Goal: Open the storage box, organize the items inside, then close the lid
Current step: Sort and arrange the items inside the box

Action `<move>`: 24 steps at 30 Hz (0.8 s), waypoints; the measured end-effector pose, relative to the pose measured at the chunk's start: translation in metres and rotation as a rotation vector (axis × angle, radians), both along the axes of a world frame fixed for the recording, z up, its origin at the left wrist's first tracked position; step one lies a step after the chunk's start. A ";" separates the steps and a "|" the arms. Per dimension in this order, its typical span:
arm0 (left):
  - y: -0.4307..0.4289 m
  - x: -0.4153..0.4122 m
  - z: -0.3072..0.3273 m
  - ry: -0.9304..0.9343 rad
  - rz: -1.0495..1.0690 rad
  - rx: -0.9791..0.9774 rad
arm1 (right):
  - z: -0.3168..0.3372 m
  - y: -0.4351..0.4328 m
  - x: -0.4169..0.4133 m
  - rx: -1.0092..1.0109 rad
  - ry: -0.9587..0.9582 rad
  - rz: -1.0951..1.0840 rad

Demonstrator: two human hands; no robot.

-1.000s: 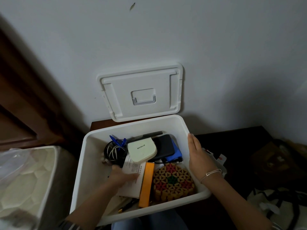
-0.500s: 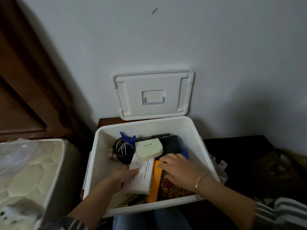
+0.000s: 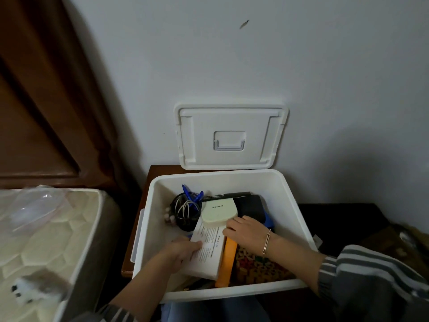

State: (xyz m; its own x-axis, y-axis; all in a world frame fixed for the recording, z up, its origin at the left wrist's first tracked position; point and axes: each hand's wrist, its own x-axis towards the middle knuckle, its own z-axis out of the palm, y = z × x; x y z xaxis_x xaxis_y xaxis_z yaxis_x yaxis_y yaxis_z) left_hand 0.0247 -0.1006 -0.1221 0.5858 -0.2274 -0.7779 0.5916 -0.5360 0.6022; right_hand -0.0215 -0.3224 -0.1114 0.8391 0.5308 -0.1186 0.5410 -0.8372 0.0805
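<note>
Nearest, both striped sleeves reach into the open white storage box [image 3: 291, 203], which sits on a brown wooden counter [image 3: 128, 259] against the wall. The hands are apart, both down among the contents. The left hand [image 3: 180, 252] lies over the left edge of a white printed carton [image 3: 209, 252], fingers on top. Whether the thumb hooks beneath it I cannot tell. The right hand [image 3: 246, 231], a bracelet at its wrist, rests with fairly straight fingers on the carton's far end, fingertips touching the near edge of a cream device [image 3: 219, 210] and gripping nothing.

Just right of the carton stands an orange strip [image 3: 228, 259], then a woven patterned mat [image 3: 257, 267] partly under the right forearm. Farther in, a black case [image 3: 251, 205] lies beside the cream device, and a black comb [image 3: 226, 195] lies behind both. Coiled cables [image 3: 185, 211] fill the left side, with a blue clip [image 3: 192, 194] on top.

Beyond the box, the lid [image 3: 232, 135] stands upright, leaning on the wall — handle side facing out. A mattress [image 3: 46, 240] lies left of the counter.
</note>
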 end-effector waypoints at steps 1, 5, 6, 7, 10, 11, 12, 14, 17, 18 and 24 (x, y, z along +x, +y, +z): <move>0.000 0.000 -0.001 0.002 0.002 0.002 | 0.002 -0.002 0.000 -0.015 0.014 0.014; 0.000 -0.001 0.001 0.048 0.016 -0.018 | 0.021 -0.008 -0.002 -0.038 -0.019 0.118; 0.000 -0.001 0.003 0.073 0.018 -0.038 | 0.028 -0.009 -0.005 -0.022 -0.046 0.143; 0.001 -0.001 0.005 0.101 0.022 -0.064 | 0.036 -0.011 -0.009 -0.005 -0.076 0.161; 0.003 -0.005 0.016 0.187 0.048 -0.114 | 0.061 -0.019 -0.026 0.049 -0.143 0.153; 0.004 -0.006 0.021 0.214 0.055 -0.118 | 0.068 -0.023 -0.034 0.073 -0.155 0.130; 0.006 -0.008 0.026 0.234 0.058 -0.121 | 0.076 -0.027 -0.042 0.097 -0.168 0.094; 0.012 -0.009 0.037 0.242 0.051 -0.109 | 0.092 -0.035 -0.057 0.167 -0.201 -0.002; 0.024 -0.010 0.056 0.199 0.010 -0.081 | 0.109 -0.049 -0.077 0.438 -0.115 -0.180; 0.028 -0.011 0.063 0.177 -0.011 -0.078 | 0.113 -0.054 -0.082 0.540 -0.072 -0.254; 0.050 -0.013 0.100 0.001 -0.133 -0.181 | 0.128 -0.062 -0.096 1.217 -0.049 -0.687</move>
State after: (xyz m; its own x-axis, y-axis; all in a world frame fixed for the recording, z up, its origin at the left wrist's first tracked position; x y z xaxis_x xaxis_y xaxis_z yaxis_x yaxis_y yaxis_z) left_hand 0.0120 -0.0504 -0.0226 0.5403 -0.4388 -0.7180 0.5238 -0.4925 0.6951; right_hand -0.1172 -0.3844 0.0170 0.9602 -0.2357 0.1502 0.0168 -0.4876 -0.8729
